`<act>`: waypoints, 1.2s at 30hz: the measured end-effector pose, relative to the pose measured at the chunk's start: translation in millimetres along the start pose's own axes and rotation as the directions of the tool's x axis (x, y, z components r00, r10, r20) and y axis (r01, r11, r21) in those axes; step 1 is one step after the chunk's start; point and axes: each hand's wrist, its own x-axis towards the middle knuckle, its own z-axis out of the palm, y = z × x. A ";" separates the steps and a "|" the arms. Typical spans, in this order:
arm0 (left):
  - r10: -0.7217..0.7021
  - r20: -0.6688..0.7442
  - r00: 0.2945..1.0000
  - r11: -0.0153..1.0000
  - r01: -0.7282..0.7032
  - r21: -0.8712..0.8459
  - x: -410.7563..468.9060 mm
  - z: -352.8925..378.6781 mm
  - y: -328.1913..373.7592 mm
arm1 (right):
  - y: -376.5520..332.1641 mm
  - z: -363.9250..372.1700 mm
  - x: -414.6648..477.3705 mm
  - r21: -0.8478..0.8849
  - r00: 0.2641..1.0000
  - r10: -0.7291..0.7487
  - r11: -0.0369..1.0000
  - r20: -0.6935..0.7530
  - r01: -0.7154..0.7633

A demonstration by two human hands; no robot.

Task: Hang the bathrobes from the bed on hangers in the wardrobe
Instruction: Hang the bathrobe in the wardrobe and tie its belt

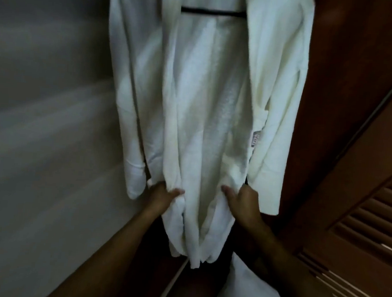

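Note:
A white bathrobe [205, 102] hangs open-fronted on a hanger, whose dark crossbar [212, 12] shows between the lapels near the top. Its sleeves hang down on both sides. My left hand [163, 195] grips the robe's left front edge low down, thumb over the cloth. My right hand [242, 202] grips the right front edge at the same height. A small pink label [254, 140] sits on the right front panel. The hanger's hook is out of view above.
A pale wall [39, 136] stands to the left. Brown wooden wardrobe panels [351, 66] and a louvred door [371, 232] close in on the right. Another white cloth [249, 290] lies at the bottom right, below my right arm.

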 end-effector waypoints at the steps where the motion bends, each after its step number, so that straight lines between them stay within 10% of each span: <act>1: 0.023 -0.041 0.999 1.000 -0.023 0.001 2.6 -4.2 5.4 | -5.3 -1.1 -0.4 0.015 0.999 -0.029 0.999 -0.032 0.030; 7: -0.006 -0.142 0.990 0.969 -0.029 -0.244 -38.0 24.4 -17.4 | 21.1 30.9 -38.9 0.043 0.994 -0.045 0.998 0.099 0.040; 12: -0.224 -0.009 0.975 0.974 0.224 0.034 -67.2 40.7 -93.5 | 65.3 38.3 -57.2 -0.126 0.949 0.162 0.983 0.272 -0.132; 15: -0.120 0.072 0.990 0.985 0.110 0.130 -76.4 36.1 -99.9 | 63.7 21.1 -58.2 -0.112 0.928 0.124 0.990 0.352 -0.089; 19: -0.034 -0.101 0.994 0.999 0.035 0.009 -75.3 31.2 -63.4 | 29.1 -17.7 -45.8 0.011 0.993 -0.102 0.995 0.063 0.101; 25: 0.125 -0.301 0.945 0.990 -0.137 -0.020 -68.7 39.3 17.6 | -26.7 -82.1 27.5 0.066 0.902 -0.207 0.966 -0.378 0.249; 31: 0.187 -0.401 0.897 0.973 -0.225 -0.050 -73.7 50.4 93.8 | -58.8 -69.1 85.1 0.268 0.989 -0.148 0.953 0.005 0.141; 36: 0.187 -0.494 0.849 0.961 -0.262 -0.085 -83.4 39.0 138.9 | -74.9 -49.9 55.3 0.241 0.870 -0.377 0.919 0.317 0.311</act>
